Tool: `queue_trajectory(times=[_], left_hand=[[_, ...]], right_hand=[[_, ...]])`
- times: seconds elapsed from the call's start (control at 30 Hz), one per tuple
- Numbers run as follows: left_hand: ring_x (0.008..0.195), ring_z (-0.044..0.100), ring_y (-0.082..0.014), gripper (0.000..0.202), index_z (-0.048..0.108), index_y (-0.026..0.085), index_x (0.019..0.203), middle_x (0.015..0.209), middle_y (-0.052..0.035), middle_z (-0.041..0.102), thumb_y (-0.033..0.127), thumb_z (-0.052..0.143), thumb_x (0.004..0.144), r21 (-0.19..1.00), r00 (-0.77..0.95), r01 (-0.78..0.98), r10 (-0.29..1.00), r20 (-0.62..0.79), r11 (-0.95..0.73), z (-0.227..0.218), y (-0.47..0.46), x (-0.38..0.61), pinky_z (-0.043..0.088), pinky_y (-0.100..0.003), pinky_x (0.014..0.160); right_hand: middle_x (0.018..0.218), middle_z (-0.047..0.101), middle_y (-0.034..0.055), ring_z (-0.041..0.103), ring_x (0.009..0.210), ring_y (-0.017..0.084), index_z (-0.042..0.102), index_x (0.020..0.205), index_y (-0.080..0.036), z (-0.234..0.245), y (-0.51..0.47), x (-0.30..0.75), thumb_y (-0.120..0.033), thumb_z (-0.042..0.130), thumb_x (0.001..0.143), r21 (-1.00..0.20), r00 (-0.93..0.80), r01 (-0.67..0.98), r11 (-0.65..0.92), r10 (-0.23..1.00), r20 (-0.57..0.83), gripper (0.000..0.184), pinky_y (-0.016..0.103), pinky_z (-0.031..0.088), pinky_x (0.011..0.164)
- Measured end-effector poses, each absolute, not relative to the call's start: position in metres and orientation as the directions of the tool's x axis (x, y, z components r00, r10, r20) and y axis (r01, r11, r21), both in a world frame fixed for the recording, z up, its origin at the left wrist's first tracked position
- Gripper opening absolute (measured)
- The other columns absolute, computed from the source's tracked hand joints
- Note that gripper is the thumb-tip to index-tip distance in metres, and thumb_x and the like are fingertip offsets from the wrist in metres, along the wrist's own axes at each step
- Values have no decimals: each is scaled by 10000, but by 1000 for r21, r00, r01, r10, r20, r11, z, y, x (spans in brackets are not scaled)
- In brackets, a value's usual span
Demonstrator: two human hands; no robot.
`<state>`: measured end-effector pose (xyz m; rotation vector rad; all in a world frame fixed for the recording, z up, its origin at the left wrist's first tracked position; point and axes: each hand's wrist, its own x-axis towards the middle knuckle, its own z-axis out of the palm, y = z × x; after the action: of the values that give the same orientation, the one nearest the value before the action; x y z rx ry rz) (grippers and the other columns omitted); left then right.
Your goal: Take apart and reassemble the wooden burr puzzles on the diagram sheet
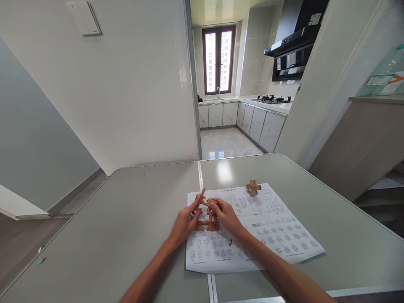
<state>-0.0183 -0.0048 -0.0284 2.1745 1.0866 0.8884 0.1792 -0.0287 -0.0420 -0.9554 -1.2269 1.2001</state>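
Observation:
Above a printed sheet of line diagrams point(277, 235), both my hands meet with small wooden puzzle pieces between them. My left hand point(186, 221) is closed on a slim wooden stick point(202, 194) that points up and away. In my right hand point(225, 213), thumb and fingers pinch another wooden piece point(205, 203), which touches or nearly touches the stick. Just below my fingers, notched wooden pieces point(212, 227) lie on the sheet, partly covered by the hands. An assembled wooden cross-shaped puzzle point(253, 187) stands at the sheet's far edge.
The sheet lies on a grey-green table point(151, 198) with a metal seam point(212, 288) down its middle. Two small bits point(41, 261) sit near the left edge. Beyond are a white wall, a kitchen doorway, and a large plastic bottle point(386, 75) on a ledge at right.

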Motion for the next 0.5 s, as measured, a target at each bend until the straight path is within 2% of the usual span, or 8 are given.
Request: queue_trajectory(times=[0.1, 0.3, 0.5], left_hand=[[793, 612, -141, 618, 370, 289, 1626, 1055, -14, 757, 424, 485, 1034, 719, 468, 452, 827, 313, -528, -28, -5, -19, 533, -248, 812], [748, 599, -128, 623, 389, 246, 1620, 919, -1, 744, 425, 493, 1032, 734, 484, 430, 821, 304, -526, -24, -6, -19, 522, -220, 776], [794, 630, -135, 628, 363, 247, 1632, 954, -7, 747, 423, 487, 1042, 754, 487, 432, 832, 267, -495, -23, -7, -19, 516, -207, 747]], right_hand=[[789, 691, 16, 673, 556, 164, 659, 1082, -189, -41, -29, 179, -653, 608, 936, -976, -61, -161, 144, 986, 155, 489, 286, 504, 516], [757, 674, 13, 654, 548, 161, 660, 1041, -189, -40, -31, 182, -652, 599, 951, -975, -90, -170, 143, 983, 160, 475, 298, 513, 525], [771, 677, 17, 665, 562, 183, 658, 1048, -204, -38, -33, 181, -659, 598, 952, -976, -82, -163, 147, 983, 162, 469, 335, 540, 567]])
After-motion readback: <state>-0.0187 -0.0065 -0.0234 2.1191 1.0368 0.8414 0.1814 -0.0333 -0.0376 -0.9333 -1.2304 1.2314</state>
